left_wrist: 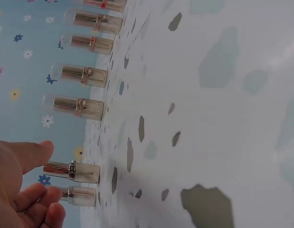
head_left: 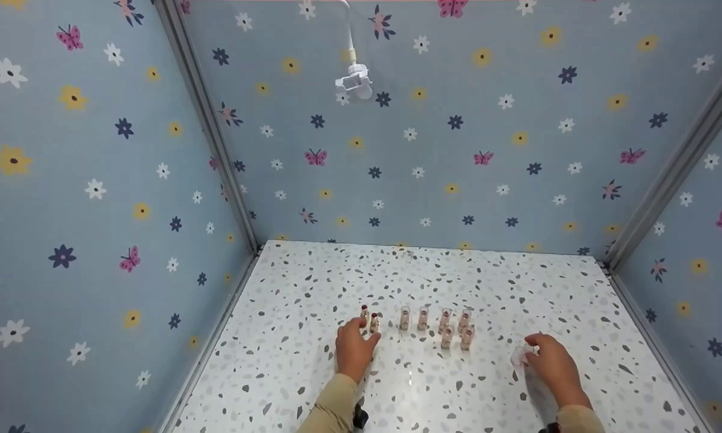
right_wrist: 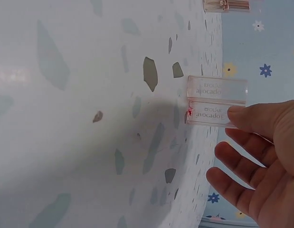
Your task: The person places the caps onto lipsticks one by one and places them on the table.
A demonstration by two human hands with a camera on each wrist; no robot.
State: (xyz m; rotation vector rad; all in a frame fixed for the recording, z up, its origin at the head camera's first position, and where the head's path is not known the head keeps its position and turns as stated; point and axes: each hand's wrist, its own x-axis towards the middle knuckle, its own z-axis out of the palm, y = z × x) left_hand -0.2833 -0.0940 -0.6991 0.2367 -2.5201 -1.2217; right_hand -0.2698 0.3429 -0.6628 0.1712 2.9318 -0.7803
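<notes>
Two lipsticks without caps, gold with dark red tips, stand upright by my left hand (head_left: 355,350): one farther back (head_left: 364,313), the other nearer (head_left: 374,323). The left wrist view has the thumb (left_wrist: 35,154) stretched beside one gold tube (left_wrist: 73,172). Loosely bent fingers (left_wrist: 40,204) are at the top of the other tube (left_wrist: 80,195), partly covering it; contact cannot be made out. On the right, two clear caps printed "EFOLAR avocado" stand side by side. My right hand (head_left: 555,364) pinches the nearer clear cap (right_wrist: 206,114); the other clear cap (right_wrist: 217,88) touches it.
Several lipsticks (head_left: 448,337) in clear caps stand upright between the hands, some in a row and some in front. Speckled white tabletop (head_left: 409,397) lies beneath. Patterned panels enclose the back and sides. A white clamp (head_left: 355,83) hangs before the back panel.
</notes>
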